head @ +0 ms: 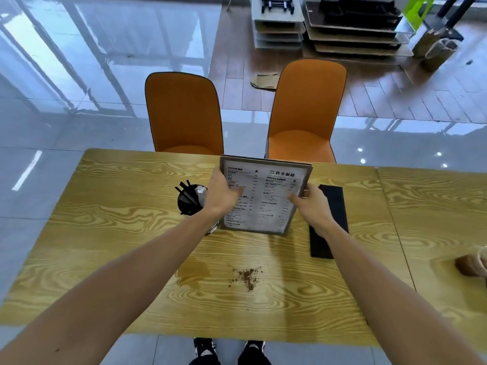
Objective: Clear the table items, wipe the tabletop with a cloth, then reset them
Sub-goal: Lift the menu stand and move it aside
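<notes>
A framed menu card (268, 191) stands tilted near the far edge of the wood-grain table (118, 233). My left hand (224, 194) grips its left side and my right hand (312, 204) grips its right side. Left of the menu is a black cup (189, 201) with black straws and white packets. A black folded cloth (330, 219) lies flat to the right of the menu, partly under my right wrist. Nearer me on the tabletop are a brown liquid spill (193, 272) and scattered brown crumbs (247, 277).
Two orange chairs (184, 114) (305, 111) stand at the far side. A second table (434, 219) adjoins on the right, with a brown object (471, 267) at its edge. Stacked boards (353, 30) lie on the floor beyond.
</notes>
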